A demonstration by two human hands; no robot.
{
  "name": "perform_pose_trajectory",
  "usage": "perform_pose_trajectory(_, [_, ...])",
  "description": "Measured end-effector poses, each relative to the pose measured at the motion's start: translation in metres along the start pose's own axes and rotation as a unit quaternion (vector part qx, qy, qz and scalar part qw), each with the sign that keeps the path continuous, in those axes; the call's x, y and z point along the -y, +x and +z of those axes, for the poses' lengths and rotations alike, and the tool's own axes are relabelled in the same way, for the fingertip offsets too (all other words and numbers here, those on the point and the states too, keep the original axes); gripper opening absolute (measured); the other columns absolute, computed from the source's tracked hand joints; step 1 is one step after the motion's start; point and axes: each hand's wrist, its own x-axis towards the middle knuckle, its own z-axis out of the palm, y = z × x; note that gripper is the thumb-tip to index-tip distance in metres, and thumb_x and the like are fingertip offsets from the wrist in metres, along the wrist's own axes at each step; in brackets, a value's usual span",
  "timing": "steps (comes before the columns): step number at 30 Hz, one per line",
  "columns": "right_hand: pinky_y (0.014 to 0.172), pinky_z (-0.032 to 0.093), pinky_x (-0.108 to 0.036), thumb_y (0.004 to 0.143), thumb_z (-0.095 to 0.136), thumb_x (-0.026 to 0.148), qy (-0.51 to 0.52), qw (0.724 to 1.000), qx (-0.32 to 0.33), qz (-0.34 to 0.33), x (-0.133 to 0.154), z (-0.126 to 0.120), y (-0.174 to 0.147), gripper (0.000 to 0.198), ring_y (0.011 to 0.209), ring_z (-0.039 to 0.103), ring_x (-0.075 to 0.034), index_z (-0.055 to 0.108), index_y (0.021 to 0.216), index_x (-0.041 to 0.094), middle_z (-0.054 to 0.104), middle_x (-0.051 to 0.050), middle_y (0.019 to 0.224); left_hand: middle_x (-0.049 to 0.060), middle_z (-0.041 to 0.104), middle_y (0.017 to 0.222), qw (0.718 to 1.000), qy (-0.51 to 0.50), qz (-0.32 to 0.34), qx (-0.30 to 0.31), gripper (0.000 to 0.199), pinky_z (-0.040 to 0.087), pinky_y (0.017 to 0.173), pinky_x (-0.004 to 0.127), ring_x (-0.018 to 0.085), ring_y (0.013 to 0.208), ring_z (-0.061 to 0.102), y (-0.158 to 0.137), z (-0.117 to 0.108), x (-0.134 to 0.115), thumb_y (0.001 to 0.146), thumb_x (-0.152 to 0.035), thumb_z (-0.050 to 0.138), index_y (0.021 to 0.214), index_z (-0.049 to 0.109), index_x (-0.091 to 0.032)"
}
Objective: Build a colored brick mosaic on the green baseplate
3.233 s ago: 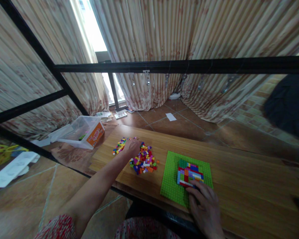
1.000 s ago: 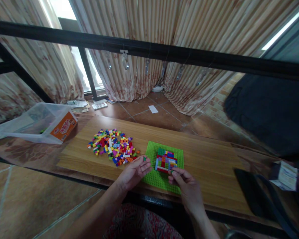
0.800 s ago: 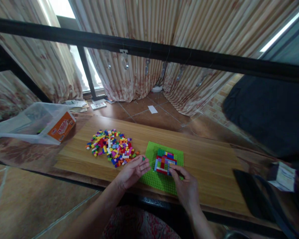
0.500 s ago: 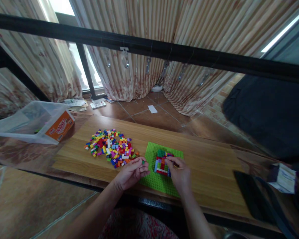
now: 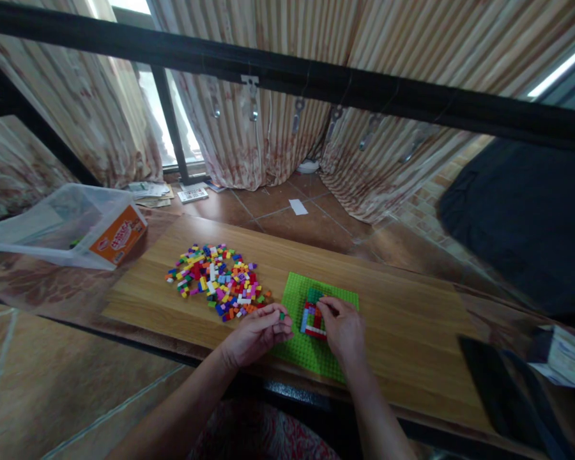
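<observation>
A small green brick [image 5: 282, 316] is pinched between the thumb and fingers of my left hand [image 5: 259, 332], just beside the left edge of the green baseplate [image 5: 294, 287]. On that plate stands a low build of red, white, light blue and green bricks [image 5: 311, 328]. My right hand [image 5: 345, 326] lies over the right side of this build, its thumb and index finger together near the green bricks at the back. Whatever may be between those fingertips is hidden.
A loose pile of colourful bricks [image 5: 220, 281] spreads over the wooden board [image 5: 402, 319] to the left. Beyond it stands a clear plastic bin [image 5: 71, 223] with an orange label. A dark flat object [image 5: 493, 383] lies at the right end. A black bar [image 5: 287, 64] crosses in front.
The view has shifted slightly. My right hand has moved a little toward the back left over the build, covering more of its right side. My left hand still holds the green brick.
</observation>
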Motion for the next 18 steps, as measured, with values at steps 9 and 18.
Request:
perform_pose_trajectory(9, [0.082,0.049,-0.038,0.083,0.056,0.047,0.061,0.997,0.010,0.051,-0.001,-0.009,-0.001,0.031,0.085,0.068,-0.024,0.074,0.087,0.022,0.076,-0.006,0.091,0.003,0.069,0.082,1.000,0.008,0.002,0.004,0.013,0.053,0.084,0.029,0.011,0.073,0.067,0.000,-0.001,0.002,0.081,-0.020,0.071,0.091,0.064,-0.014])
perform_pose_trajectory(18, [0.078,0.049,-0.037,0.080,0.059,0.049,0.070,0.994,-0.016,0.085,-0.004,-0.005,0.000,0.032,0.081,0.067,-0.023,0.071,0.085,0.019,0.074,-0.008,0.087,0.003,0.069,0.082,1.000,0.009,0.000,0.010,0.013,0.052,0.085,0.030,0.011,0.074,0.067,0.000,-0.001,0.003,0.082,-0.021,0.070,0.091,0.064,-0.014])
